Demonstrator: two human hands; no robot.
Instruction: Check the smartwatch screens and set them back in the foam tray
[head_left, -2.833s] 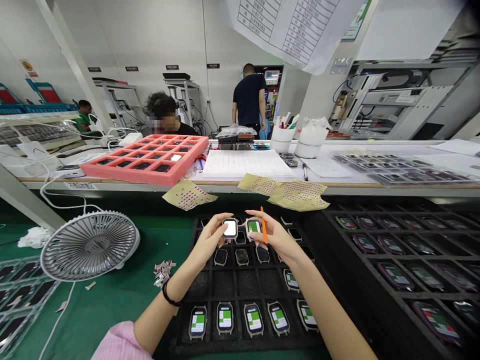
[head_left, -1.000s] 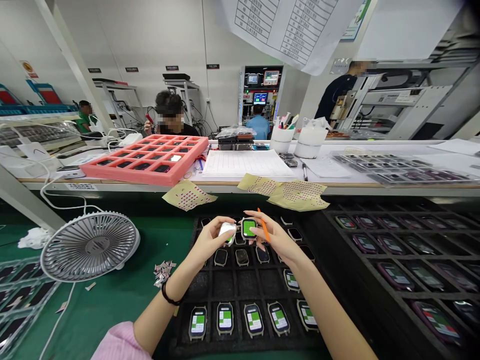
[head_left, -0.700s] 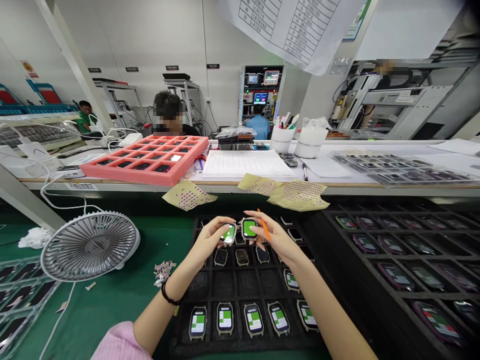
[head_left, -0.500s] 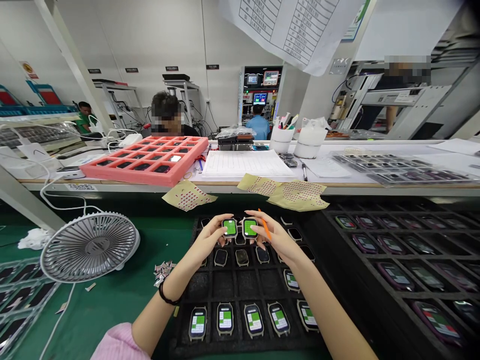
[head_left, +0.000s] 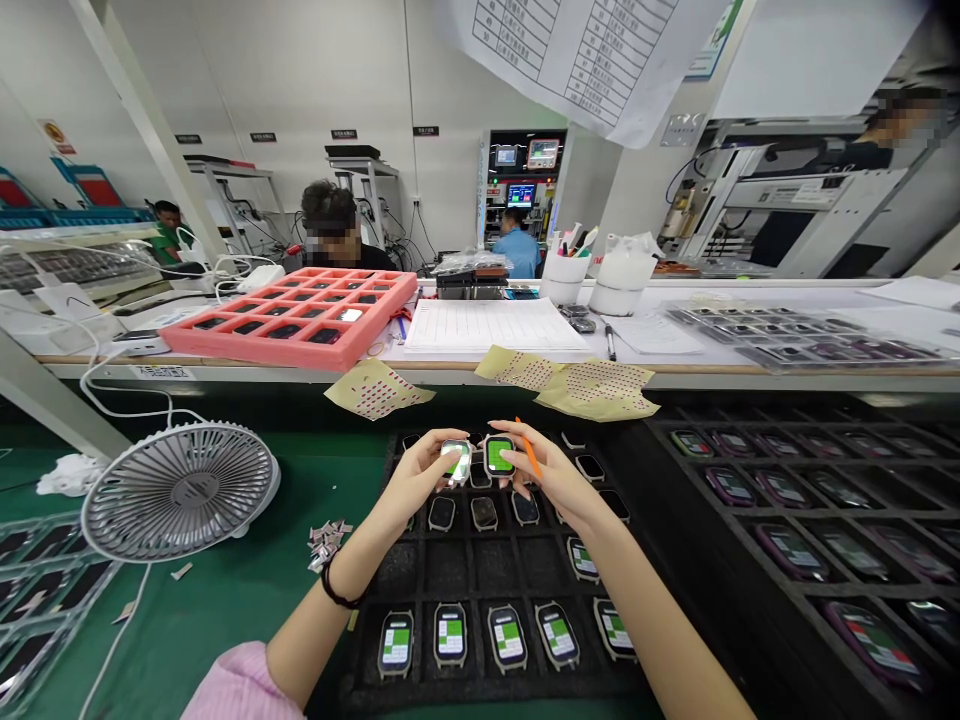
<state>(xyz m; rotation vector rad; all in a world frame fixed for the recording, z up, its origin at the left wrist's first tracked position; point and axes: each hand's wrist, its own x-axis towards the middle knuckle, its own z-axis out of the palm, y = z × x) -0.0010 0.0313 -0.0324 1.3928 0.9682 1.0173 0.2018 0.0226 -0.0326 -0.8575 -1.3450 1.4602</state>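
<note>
Black tray (head_left: 446, 570) below — left hand (head_left: 411, 482) clamped on a smartwatch (head_left: 455, 462), right hand (head_left: 553, 478) on another (head_left: 499, 455) — just apart.

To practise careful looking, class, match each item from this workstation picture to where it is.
Items:
1 rectangular smartwatch with a glaring screen
2 thin orange pen-like stick
3 salmon-pink foam tray
4 round grey mesh fan

Places:
A on the white bench
B on the green mat
C in the left hand
D in the right hand

Pairs: 1-C, 2-D, 3-A, 4-B
</note>
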